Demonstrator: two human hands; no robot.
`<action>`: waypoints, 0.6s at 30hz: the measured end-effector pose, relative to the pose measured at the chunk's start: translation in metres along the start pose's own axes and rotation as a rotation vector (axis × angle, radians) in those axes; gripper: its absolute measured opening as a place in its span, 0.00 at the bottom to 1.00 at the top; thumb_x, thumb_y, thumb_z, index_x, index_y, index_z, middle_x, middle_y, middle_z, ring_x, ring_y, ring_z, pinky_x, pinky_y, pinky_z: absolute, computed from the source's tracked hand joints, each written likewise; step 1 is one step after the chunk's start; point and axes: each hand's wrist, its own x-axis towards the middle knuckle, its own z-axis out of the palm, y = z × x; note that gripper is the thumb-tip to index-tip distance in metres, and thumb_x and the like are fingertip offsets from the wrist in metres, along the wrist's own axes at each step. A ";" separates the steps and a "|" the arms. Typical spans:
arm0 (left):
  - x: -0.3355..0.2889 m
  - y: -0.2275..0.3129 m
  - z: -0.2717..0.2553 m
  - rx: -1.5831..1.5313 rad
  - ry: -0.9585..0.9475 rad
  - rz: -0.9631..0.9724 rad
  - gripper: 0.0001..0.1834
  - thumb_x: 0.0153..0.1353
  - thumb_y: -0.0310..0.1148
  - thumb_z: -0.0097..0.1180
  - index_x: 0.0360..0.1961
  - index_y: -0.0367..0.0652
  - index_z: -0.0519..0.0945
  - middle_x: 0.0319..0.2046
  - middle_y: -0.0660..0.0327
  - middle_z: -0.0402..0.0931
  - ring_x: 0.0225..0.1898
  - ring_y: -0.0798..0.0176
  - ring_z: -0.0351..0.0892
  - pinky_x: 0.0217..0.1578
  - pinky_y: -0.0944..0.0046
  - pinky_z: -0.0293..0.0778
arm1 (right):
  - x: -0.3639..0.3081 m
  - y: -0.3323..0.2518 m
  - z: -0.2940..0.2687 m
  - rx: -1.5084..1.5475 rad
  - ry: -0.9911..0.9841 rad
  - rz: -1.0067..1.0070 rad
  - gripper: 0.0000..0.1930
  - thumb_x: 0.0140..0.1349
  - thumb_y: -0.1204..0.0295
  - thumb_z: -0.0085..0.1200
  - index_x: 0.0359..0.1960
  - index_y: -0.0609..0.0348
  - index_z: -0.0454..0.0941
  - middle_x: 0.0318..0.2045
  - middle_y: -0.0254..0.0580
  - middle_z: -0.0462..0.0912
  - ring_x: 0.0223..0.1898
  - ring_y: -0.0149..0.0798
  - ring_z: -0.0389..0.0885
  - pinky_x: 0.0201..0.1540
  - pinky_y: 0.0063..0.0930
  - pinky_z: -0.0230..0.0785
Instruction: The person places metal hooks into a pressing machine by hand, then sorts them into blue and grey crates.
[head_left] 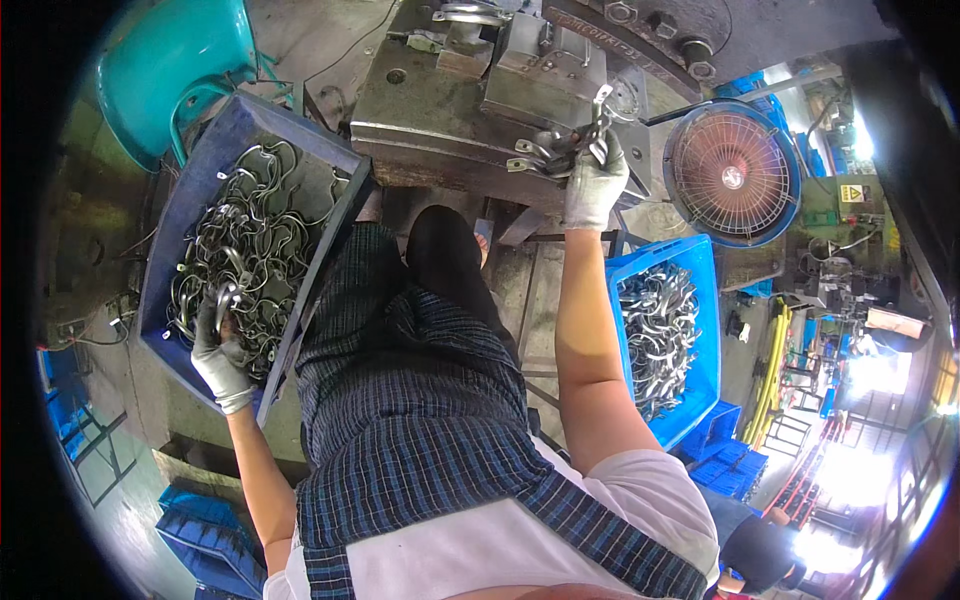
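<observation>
My left hand point(222, 358), in a white glove with dark fingertips, reaches into a dark blue bin point(290, 345) on my left. Its fingers are closed round shiny curved metal pieces point(228, 298) on top of a tangled heap of bent metal strips point(262, 235) with flattened, holed ends. My right hand point(598, 182), gloved too, is raised at the front edge of a heavy steel machine bed point(430, 135). Several curved metal strips point(548, 150) are bunched in it, pointing left and up. The right fingers are partly hidden behind those strips.
On the machine bed stand steel die blocks point(545, 60), with a curved metal piece point(470, 14) at the back. A bright blue bin point(708, 345) of bent metal parts stands to my right. Beyond are a round fan point(733, 172), a green chair point(175, 70) and stacked blue crates point(210, 535).
</observation>
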 end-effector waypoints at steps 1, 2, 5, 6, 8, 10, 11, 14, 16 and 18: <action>0.002 0.005 0.004 0.002 0.055 -0.013 0.20 0.52 0.23 0.51 0.49 0.39 0.67 0.42 0.58 0.71 0.36 0.70 0.70 0.36 0.76 0.67 | -0.002 -0.004 0.002 0.088 0.022 0.039 0.06 0.55 0.76 0.48 0.35 0.63 0.72 0.25 0.34 0.75 0.26 0.25 0.72 0.31 0.18 0.66; 0.005 0.008 0.008 0.004 0.109 -0.026 0.20 0.51 0.24 0.52 0.48 0.38 0.68 0.40 0.58 0.72 0.28 0.74 0.70 0.27 0.77 0.67 | -0.002 -0.005 0.003 0.175 0.044 0.078 0.06 0.55 0.76 0.47 0.34 0.63 0.72 0.25 0.33 0.75 0.25 0.24 0.72 0.30 0.17 0.66; 0.005 0.017 0.023 0.074 0.115 -0.082 0.13 0.51 0.25 0.53 0.40 0.37 0.71 0.28 0.63 0.73 0.21 0.76 0.66 0.20 0.78 0.62 | 0.010 0.013 -0.017 0.394 0.012 0.115 0.06 0.54 0.78 0.47 0.34 0.63 0.72 0.25 0.32 0.75 0.26 0.24 0.71 0.31 0.17 0.66; 0.005 0.021 0.027 0.116 0.123 -0.100 0.08 0.52 0.26 0.53 0.35 0.38 0.72 0.21 0.67 0.69 0.19 0.77 0.64 0.18 0.79 0.59 | 0.008 0.006 -0.012 0.398 0.006 0.119 0.06 0.54 0.78 0.47 0.34 0.63 0.72 0.25 0.32 0.75 0.26 0.24 0.71 0.31 0.17 0.66; 0.011 0.027 0.031 0.091 0.064 -0.190 0.08 0.51 0.27 0.54 0.34 0.38 0.72 0.20 0.67 0.69 0.19 0.77 0.64 0.18 0.79 0.59 | 0.000 -0.016 -0.004 0.145 0.009 0.140 0.14 0.49 0.87 0.47 0.39 0.63 0.71 0.31 0.42 0.75 0.29 0.33 0.74 0.31 0.23 0.71; 0.016 0.038 0.039 0.058 -0.081 -0.304 0.11 0.51 0.28 0.53 0.37 0.39 0.72 0.20 0.67 0.69 0.17 0.77 0.63 0.16 0.79 0.57 | 0.001 -0.008 -0.009 0.112 0.026 0.104 0.15 0.49 0.87 0.46 0.39 0.61 0.71 0.31 0.40 0.75 0.28 0.33 0.75 0.31 0.22 0.71; 0.015 0.050 0.046 0.061 -0.086 -0.304 0.11 0.51 0.28 0.53 0.37 0.39 0.72 0.20 0.67 0.69 0.17 0.77 0.63 0.16 0.79 0.57 | 0.002 -0.003 -0.011 0.078 0.040 0.071 0.15 0.49 0.88 0.45 0.39 0.58 0.71 0.31 0.39 0.75 0.28 0.33 0.75 0.31 0.22 0.70; 0.010 0.078 0.065 -0.266 -0.245 -0.487 0.15 0.52 0.27 0.51 0.43 0.38 0.69 0.23 0.66 0.69 0.18 0.76 0.62 0.18 0.78 0.57 | -0.007 0.003 -0.009 0.016 0.047 -0.031 0.09 0.50 0.81 0.48 0.34 0.60 0.72 0.23 0.34 0.75 0.24 0.26 0.72 0.30 0.19 0.66; 0.006 0.083 0.066 -0.272 -0.293 -0.456 0.16 0.51 0.29 0.51 0.42 0.38 0.69 0.22 0.67 0.68 0.18 0.75 0.61 0.18 0.77 0.57 | -0.018 -0.027 -0.004 -0.311 -0.096 -0.166 0.11 0.47 0.81 0.49 0.34 0.59 0.72 0.23 0.38 0.75 0.24 0.28 0.74 0.30 0.20 0.66; 0.006 0.089 0.062 -0.216 -0.330 -0.493 0.14 0.51 0.29 0.51 0.40 0.37 0.70 0.19 0.67 0.66 0.16 0.75 0.60 0.16 0.77 0.54 | -0.039 -0.064 -0.001 -0.532 -0.328 -0.294 0.16 0.39 0.81 0.48 0.35 0.56 0.72 0.24 0.47 0.75 0.25 0.34 0.77 0.29 0.24 0.66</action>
